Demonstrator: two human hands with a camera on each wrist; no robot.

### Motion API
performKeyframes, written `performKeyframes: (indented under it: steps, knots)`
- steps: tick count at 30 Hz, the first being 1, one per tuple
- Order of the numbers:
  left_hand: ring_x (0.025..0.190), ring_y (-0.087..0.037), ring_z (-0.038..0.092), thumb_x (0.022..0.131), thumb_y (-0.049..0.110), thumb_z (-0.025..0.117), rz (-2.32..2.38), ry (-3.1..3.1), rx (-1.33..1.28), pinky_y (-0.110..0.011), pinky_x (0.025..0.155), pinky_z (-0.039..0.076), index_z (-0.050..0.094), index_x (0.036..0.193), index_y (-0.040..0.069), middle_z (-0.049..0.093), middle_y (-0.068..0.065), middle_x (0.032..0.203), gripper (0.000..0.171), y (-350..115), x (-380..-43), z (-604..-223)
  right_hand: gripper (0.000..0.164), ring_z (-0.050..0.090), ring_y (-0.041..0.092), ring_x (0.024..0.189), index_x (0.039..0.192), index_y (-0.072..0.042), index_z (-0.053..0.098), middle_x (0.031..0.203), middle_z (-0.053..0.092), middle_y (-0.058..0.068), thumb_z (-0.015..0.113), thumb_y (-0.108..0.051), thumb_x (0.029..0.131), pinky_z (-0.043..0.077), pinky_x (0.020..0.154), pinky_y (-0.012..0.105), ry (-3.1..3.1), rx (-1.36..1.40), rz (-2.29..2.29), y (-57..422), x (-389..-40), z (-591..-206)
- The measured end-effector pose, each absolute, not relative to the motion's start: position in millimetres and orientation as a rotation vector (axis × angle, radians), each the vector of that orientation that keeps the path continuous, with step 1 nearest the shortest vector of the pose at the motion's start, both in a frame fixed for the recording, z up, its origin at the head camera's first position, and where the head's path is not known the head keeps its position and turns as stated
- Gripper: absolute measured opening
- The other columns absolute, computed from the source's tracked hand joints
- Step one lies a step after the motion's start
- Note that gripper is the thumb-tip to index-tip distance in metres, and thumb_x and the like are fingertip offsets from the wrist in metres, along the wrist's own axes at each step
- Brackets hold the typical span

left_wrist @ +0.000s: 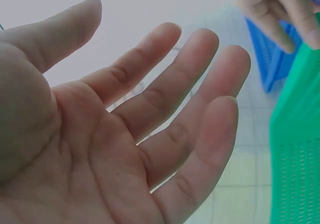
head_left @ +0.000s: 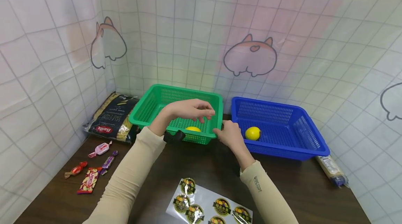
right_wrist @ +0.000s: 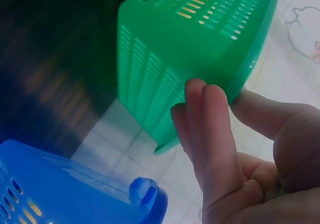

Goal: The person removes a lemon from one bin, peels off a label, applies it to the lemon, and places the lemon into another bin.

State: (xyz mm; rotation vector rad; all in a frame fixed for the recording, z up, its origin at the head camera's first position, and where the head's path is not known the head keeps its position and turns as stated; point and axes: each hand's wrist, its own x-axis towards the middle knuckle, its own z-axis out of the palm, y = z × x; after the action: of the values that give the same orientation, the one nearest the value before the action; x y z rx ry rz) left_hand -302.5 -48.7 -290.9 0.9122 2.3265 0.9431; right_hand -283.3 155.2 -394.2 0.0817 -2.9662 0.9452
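My left hand hovers over the green basket, palm bare and fingers loosely bent, holding nothing. In the left wrist view the fingers are spread apart. At the basket's front right corner my right hand pinches the rim, as the right wrist view shows with fingers along the outer wall and the thumb at the rim's other side. Inside the green basket lies a yellow fruit, partly hidden by the front wall. Another yellow fruit, lemon-like, sits in the blue basket on the right.
A pasta bag leans left of the green basket. Several wrapped candies, including a red packet, lie at the left. A sticker sheet lies in front, and a long packaged item rests by the blue basket. A patterned curtain stands behind.
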Motion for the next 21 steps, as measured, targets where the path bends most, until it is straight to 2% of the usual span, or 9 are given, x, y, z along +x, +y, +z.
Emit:
performKeyframes:
  steps: [3,10,16,21]
  knots:
    - [0.107,-0.018,0.067,0.103,0.043,0.048,0.929,2.323,0.882,-0.032,0.088,0.053,0.061,0.124,0.018,0.063,-0.004,0.122,0.035,-49,-316,-281,0.024,0.061,0.015,0.054,0.093,-0.002,0.068,0.067,0.068,0.009,0.069,-0.027,0.093,0.045,0.047,0.023,-2.964,0.069,0.955,155,-287,-393]
    - [0.120,-0.023,0.064,0.103,0.047,0.045,0.916,2.263,0.728,-0.042,0.108,0.047,0.054,0.138,0.020,0.060,-0.005,0.137,0.045,-55,-352,-274,0.024,0.067,0.014,0.058,0.095,-0.003,0.070,0.074,0.074,0.011,0.070,-0.027,0.093,0.049,0.049,0.023,-2.997,0.020,0.996,155,-288,-395]
    - [0.116,-0.022,0.064,0.106,0.044,0.041,0.916,2.229,0.690,-0.042,0.108,0.049,0.049,0.144,0.016,0.055,-0.011,0.144,0.048,-54,-374,-276,0.025,0.069,0.016,0.060,0.098,-0.002,0.070,0.077,0.074,0.012,0.070,-0.026,0.093,0.052,0.050,0.024,-3.003,-0.004,1.013,156,-289,-392]
    - [0.118,-0.024,0.063,0.106,0.042,0.041,0.911,2.210,0.608,-0.047,0.114,0.043,0.045,0.148,0.015,0.054,-0.012,0.144,0.049,-56,-390,-283,0.022,0.068,0.014,0.060,0.093,-0.004,0.069,0.075,0.073,0.011,0.069,-0.026,0.094,0.052,0.051,0.024,-3.004,-0.010,1.023,156,-289,-392]
